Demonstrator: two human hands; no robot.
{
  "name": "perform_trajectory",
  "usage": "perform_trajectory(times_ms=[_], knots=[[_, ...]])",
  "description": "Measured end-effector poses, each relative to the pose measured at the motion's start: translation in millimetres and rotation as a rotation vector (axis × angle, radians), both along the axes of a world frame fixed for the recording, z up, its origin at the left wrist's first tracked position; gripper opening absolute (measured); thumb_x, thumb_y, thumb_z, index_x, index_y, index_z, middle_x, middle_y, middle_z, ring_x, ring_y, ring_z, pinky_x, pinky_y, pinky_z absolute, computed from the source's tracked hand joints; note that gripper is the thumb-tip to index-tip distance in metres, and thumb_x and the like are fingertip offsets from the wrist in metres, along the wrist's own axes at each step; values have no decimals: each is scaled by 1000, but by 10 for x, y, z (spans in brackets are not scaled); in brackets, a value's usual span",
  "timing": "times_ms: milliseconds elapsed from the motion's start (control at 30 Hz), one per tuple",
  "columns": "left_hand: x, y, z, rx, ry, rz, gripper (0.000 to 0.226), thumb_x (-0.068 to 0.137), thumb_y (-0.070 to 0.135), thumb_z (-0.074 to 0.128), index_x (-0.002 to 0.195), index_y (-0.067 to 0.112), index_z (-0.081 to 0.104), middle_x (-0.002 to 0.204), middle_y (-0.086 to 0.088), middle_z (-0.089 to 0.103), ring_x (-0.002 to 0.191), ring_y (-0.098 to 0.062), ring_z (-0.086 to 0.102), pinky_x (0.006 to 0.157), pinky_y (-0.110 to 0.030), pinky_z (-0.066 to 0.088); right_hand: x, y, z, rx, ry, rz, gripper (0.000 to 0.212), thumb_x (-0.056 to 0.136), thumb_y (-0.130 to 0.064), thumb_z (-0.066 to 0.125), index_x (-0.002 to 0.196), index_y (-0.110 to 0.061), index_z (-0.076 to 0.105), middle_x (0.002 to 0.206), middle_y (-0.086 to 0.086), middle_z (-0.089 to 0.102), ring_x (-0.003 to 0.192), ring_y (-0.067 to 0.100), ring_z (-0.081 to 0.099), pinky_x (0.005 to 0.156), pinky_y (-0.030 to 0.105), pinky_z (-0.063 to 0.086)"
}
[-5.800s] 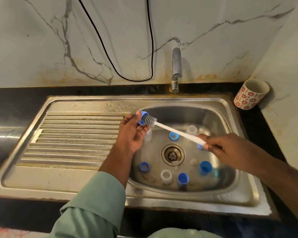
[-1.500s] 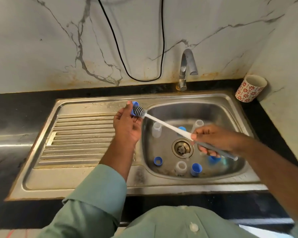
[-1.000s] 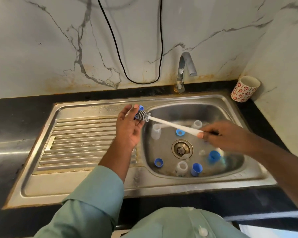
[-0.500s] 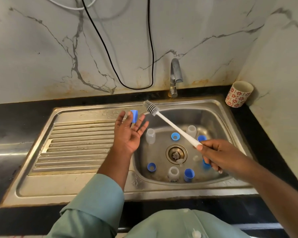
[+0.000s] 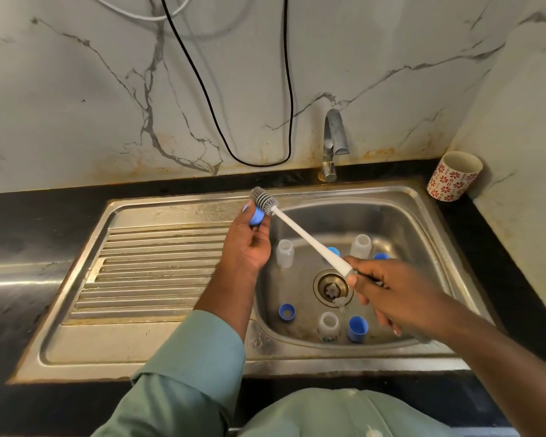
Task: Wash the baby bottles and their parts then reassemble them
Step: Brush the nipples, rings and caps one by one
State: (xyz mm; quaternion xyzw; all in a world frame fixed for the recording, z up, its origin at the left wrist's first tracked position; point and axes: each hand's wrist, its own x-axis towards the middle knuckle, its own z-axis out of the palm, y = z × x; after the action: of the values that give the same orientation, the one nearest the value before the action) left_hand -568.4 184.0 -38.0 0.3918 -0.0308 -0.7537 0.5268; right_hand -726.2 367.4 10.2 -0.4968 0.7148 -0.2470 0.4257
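The left hand [image 5: 246, 244] is raised over the sink's left rim, its fingers [image 5: 255, 230] curled around a small blue cap [image 5: 256, 216] held at the fingertips. The cap is a short round piece; only part of it shows past the fingers. The right hand [image 5: 397, 298] is over the right half of the basin, fingers wrapped around the handle end of the brush [image 5: 303, 236]. The brush has a slim white handle and a grey ribbed head [image 5: 264, 200]. Its long axis runs diagonally, from the right hand near and right up to the far left, and the head points far-left, touching or just beside the cap's far edge.

Down in the sink [image 5: 423, 216] three clear bottles stand upright: one at the left [image 5: 285, 253], one at the far right [image 5: 361, 246], one at the near side [image 5: 328, 326]. Blue parts lie around the drain [image 5: 331, 287]: a ring [image 5: 287, 311] near left, a cup-like cap [image 5: 357, 328] beside the near bottle, and two more partly hidden behind the handle and right hand. A small clear piece [image 5: 339, 301] lies on the near edge of the drain.

The tap [image 5: 333, 143] stands at the far edge, and a flowered cup [image 5: 454, 176] is on the counter [image 5: 29, 216] in the far right corner.
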Motion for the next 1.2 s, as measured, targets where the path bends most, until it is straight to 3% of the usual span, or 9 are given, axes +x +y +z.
perform_trajectory(times_ms=[200, 300, 433, 500, 733, 833, 933, 1067, 1200], knots=[[18, -187, -22, -16, -12, 65, 40, 90, 5, 67, 128, 1, 57, 113, -17, 67, 84, -24, 70, 57, -28, 59, 70, -99, 87, 26, 28, 25, 24, 101, -27, 47, 121, -22, 60, 75, 7, 61, 41, 5, 46, 42, 20, 42], [-55, -226, 37, -84, -42, 21, 44, 88, 2, 69, 129, 0, 54, 120, -22, 64, 86, -29, 71, 59, -32, 59, 77, -250, 104, 7, 23, -33, 20, 102, -28, 46, 115, -23, 61, 73, 8, 61, 46, 14, 50, 43, 27, 46], [-4, -391, 23, -46, -51, 163, 51, 82, 0, 74, 130, 1, 55, 122, -21, 64, 85, -30, 72, 60, -32, 59, 126, -220, 130, 26, 25, 24, 23, 101, -30, 47, 109, -14, 61, 73, 9, 60, 46, 14, 49, 43, 26, 47], [-54, -331, 30, -79, -96, 56, 50, 84, 2, 73, 131, 0, 54, 121, -23, 64, 82, -29, 73, 61, -32, 59, 128, -255, 129, 19, 17, -23, 24, 101, -29, 47, 109, -12, 62, 71, 9, 59, 45, 14, 49, 43, 27, 48], [-50, -314, 17, -97, -126, 56, 56, 82, 0, 75, 132, 0, 51, 127, -24, 60, 105, -36, 67, 70, -39, 62, 78, -177, 136, 48, 2, -31, 19, 101, -27, 47, 110, -18, 61, 72, 8, 59, 47, 14, 50, 43, 24, 45], [-148, -218, 70, -111, -175, -41, 43, 84, -4, 71, 122, 0, 53, 127, -23, 59, 103, -34, 66, 72, -41, 63, 43, -212, 140, 30, -2, -81, 17, 101, -26, 48, 109, -19, 62, 72, 8, 60, 45, 12, 50, 42, 23, 45], [-108, -290, 89, -102, -131, 61, 23, 87, -4, 68, 102, 9, 56, 123, -20, 60, 97, -30, 66, 63, -37, 62, 66, -144, 138, 28, 11, -33, 17, 101, -27, 47, 108, -20, 61, 72, 7, 60, 44, 10, 50, 42, 21, 44], [-181, -146, 90, -118, -208, -177, 36, 88, 2, 69, 122, 1, 58, 120, -21, 64, 100, -32, 68, 67, -37, 62, 52, -189, 122, 12, 3, -102, 16, 101, -27, 48, 109, -24, 61, 72, 8, 61, 45, 12, 51, 45, 26, 47], [-137, -233, 81, -65, -194, -26, 42, 83, 7, 76, 121, -1, 60, 121, -22, 64, 102, -34, 68, 67, -36, 61, 50, -128, 130, 25, -7, -58, 18, 101, -26, 47, 113, -20, 60, 73, 8, 59, 45, 11, 50, 42, 23, 44]])
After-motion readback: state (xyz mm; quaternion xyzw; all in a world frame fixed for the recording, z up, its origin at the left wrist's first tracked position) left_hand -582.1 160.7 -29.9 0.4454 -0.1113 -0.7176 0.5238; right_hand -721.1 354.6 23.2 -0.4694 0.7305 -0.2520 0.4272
